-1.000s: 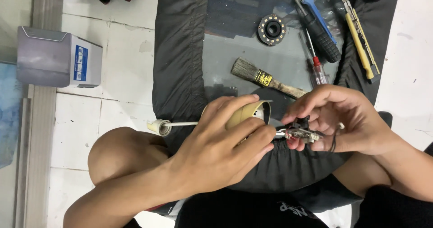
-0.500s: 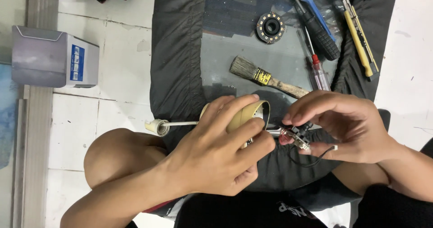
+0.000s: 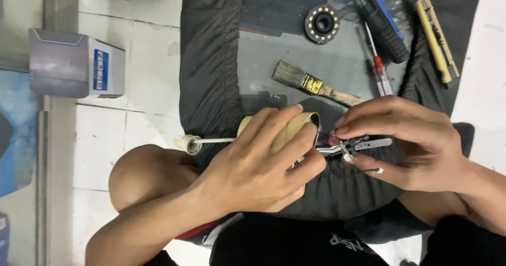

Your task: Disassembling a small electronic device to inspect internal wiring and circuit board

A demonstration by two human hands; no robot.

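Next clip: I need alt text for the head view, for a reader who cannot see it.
Seen from above, the left hand grips a tan tape roll while the right hand pinches a small metal clip part beside it, over a dark cloth bearing a wooden-handled paintbrush.

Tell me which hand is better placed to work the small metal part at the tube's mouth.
Right. The right hand already pinches the small metal part at the tan tube opening with its fingertips, while the left hand is wrapped around the tube, steadying it.

yellow tool (image 3: 436,39): top cut off | tape roll (image 3: 295,129): mostly hidden by left hand (image 3: 258,171)
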